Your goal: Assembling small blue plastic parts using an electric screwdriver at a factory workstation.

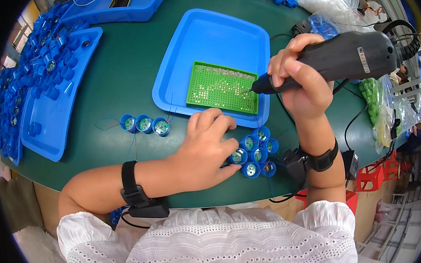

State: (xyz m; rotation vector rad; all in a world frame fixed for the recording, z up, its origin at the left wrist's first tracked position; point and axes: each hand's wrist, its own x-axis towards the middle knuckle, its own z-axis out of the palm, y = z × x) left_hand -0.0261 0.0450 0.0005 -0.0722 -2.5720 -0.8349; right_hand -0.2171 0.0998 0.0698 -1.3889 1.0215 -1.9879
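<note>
My right hand (303,80) is wrapped around a black electric screwdriver (344,57). The tool's thin bit points down over the right end of a green perforated screw tray (207,94), which holds many small shiny screws. My left hand (204,149) has its thumb and a finger on either side of a small blue cup (238,156) with a circuit board inside. That cup sits at the left of a cluster of similar blue cups (258,155), some trailing thin wires. Three more blue cups (144,124) stand in a row left of my left hand.
The green tray lies inside a larger blue tray (173,49) on the dark green table (129,63). A long blue tray (64,124) and a big heap of blue cups (39,61) fill the left side. Plastic bags (327,3) and black cables lie at the right; people sit beyond.
</note>
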